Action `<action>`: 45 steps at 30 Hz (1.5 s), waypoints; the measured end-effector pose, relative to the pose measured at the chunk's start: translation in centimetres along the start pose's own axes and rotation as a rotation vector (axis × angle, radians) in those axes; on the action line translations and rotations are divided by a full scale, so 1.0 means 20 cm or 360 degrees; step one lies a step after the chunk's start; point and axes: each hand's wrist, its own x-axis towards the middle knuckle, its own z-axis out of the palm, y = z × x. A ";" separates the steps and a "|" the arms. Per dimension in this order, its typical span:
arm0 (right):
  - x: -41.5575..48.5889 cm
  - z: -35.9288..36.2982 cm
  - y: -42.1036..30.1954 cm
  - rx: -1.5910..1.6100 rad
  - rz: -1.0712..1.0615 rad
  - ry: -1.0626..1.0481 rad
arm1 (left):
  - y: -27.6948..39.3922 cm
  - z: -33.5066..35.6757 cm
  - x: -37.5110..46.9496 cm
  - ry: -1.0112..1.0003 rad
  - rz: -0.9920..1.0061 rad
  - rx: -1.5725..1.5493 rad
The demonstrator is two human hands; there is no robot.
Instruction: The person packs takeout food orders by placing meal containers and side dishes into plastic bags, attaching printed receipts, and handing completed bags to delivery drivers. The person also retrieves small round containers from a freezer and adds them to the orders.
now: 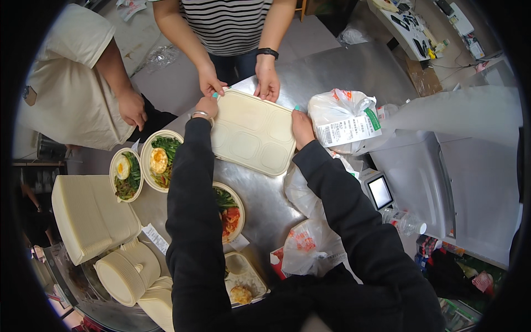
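Note:
A lidded cream takeout tray (253,130) with moulded compartments is between my hands, over the steel table. My left hand (206,106), with a bracelet at the wrist, grips its far left corner. My right hand (303,128) holds its right edge. Across the table, another person's fingers (215,83) are at the tray's far left corner; their other hand (267,83) is by its far edge. Left of my left sleeve stand two bowls of greens and egg (126,174) (159,162). A bowl with greens and red food (230,218) and an uncovered tray with rice (249,276) are nearer me.
Stacked cream containers (93,207) and round lids (124,274) stand at the left. Tied white plastic bags (340,108) (307,245) line the right, near a small screen device (377,191) and a plastic bottle (402,222). A second person (74,74) stands at the upper left.

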 end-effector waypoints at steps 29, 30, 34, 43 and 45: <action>-0.15 -0.04 -0.04 -0.1254 -0.0204 -0.0213 | -0.22 0.02 -0.10 0.0339 -0.0362 -0.0296; -0.17 -0.06 -0.04 -0.1094 -0.0128 -0.0214 | -0.23 0.01 -0.16 0.0289 -0.0471 -0.0334; -0.13 -0.09 -0.05 -0.0654 0.0387 -0.0308 | -0.17 0.04 -0.44 -0.0178 -0.0320 0.0300; -0.05 -0.09 -0.01 0.0035 0.0511 -0.0185 | -0.02 -0.04 -0.79 -0.0658 -0.0657 -0.0765; -0.05 -0.08 -0.01 0.0136 0.0488 -0.0192 | -0.03 -0.03 -0.82 -0.0598 -0.0504 -0.0837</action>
